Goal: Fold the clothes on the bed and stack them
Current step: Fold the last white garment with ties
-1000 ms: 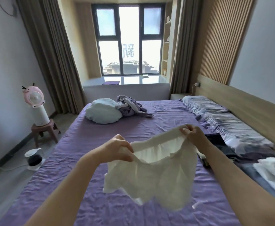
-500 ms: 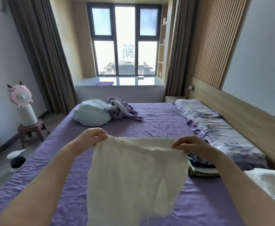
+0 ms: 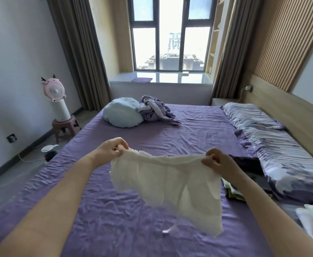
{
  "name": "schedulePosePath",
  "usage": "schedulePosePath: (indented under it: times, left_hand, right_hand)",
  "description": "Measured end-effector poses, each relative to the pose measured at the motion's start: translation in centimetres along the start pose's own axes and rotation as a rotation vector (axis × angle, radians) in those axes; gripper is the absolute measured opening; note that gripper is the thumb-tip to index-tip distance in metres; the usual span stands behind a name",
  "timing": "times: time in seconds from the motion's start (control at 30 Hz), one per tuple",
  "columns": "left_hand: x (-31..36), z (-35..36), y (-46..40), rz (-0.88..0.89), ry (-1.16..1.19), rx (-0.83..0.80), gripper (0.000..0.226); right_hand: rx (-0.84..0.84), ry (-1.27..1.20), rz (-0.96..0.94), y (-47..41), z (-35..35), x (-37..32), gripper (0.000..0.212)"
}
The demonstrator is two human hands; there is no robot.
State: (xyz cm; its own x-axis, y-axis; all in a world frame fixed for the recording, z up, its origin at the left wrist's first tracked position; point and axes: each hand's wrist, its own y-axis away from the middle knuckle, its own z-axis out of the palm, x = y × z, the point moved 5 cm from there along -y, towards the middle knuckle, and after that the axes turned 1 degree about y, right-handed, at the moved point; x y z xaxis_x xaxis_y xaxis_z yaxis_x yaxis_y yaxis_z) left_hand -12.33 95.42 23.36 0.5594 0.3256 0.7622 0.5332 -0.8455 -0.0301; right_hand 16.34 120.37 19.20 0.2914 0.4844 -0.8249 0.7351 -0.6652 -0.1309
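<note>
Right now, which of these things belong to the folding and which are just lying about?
Part of the job:
white garment, held up by left hand and right hand
crumpled purple clothes
folded stack
bed

Just lying about:
pink fan on stool
pillows
pale cushion

A tall dark-framed window [image 3: 172, 34] fills the far wall, bright with daylight and showing buildings outside; a pale window ledge [image 3: 170, 78] runs below it, with a small purple mat [image 3: 141, 79] lying on it; brown curtains [image 3: 77, 49] hang at both sides (the right one beside open shelves); the left wall [image 3: 18, 52] is plain white; the right wall carries vertical wooden slats [image 3: 285, 38] above a wooden headboard [image 3: 291, 112], with a charger [image 3: 248, 88] plugged in; on the grey floor [image 3: 7, 179] a pink fan [image 3: 54, 89] stands on a small brown stool [image 3: 65, 125].
</note>
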Motion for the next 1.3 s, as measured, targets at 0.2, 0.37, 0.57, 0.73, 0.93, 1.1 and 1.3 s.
schedulePosePath:
  times: [0.2,0.37,0.57,0.73,0.93,1.1,1.3]
  left_hand:
    - [-2.3,2.9,0.3,-0.086,-0.020,-0.107,0.041]
    - [-2.9,3.7,-2.3,-0.140,0.097,-0.125,0.024]
    - [-8.3,6.3,-7.2,-0.228,0.097,-0.350,0.013]
    - [-17.5,13.0,-12.0,-0.384,0.044,-0.331,0.038]
    - [-27.5,19.9,-17.5,-0.493,-0.065,-0.281,0.045]
    - [-31.7,23.3,-21.3,-0.396,-0.173,-0.224,0.034]
    - [-34.3,25.7,-25.4,-0.296,-0.317,-0.241,0.053]
  right_hand:
    - [-0.144,-0.111,0.136,0.8,2.1,3.5,0.017]
    - [-0.236,-0.276,0.250,-0.9,2.5,4.1,0.044]
    - [-0.221,-0.273,0.375,-5.8,4.8,6.7,0.022]
    - [-0.271,-0.008,0.517,-9.8,12.6,14.8,0.022]
    - [-0.092,0.262,0.705,-11.9,19.2,23.0,0.009]
    - [-0.007,0.569,0.735,-13.5,21.4,26.1,0.015]
    - [0.100,0.447,0.662,-16.2,22.9,29.3,0.020]
